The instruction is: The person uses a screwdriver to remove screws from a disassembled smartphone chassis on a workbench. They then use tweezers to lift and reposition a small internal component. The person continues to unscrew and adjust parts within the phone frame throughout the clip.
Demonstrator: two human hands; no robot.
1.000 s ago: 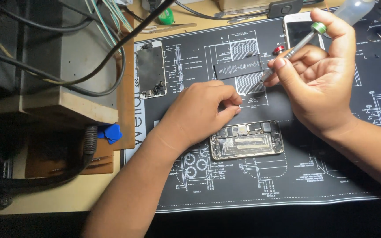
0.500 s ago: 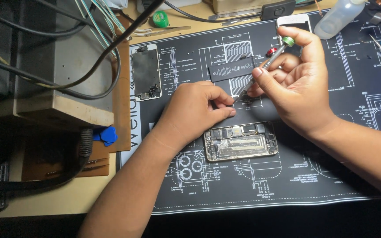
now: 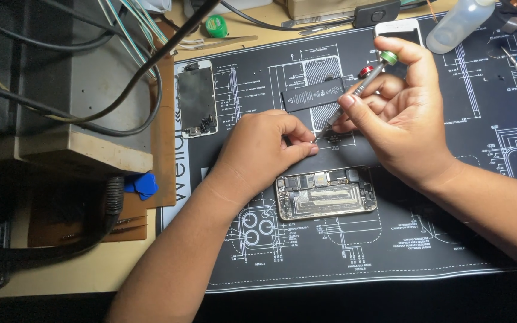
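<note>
Below me, I see a dark work mat (image 3: 426,239) printed with white diagrams, covering most of the bench. On it, near the middle, lies an opened phone body (image 3: 325,192), its inner boards showing. Up and to the left rests a detached screen panel (image 3: 196,98), and between that and my hands sits a flat black battery (image 3: 312,94). My left hand (image 3: 261,149) is curled with its fingertips pinched together on some tiny part just above the phone body; I cannot tell what that part is. My right hand (image 3: 399,110) is closed around a slim screwdriver (image 3: 357,90) with a green cap, tilted so its tip points down at the spot beside the left fingertips.
</note>
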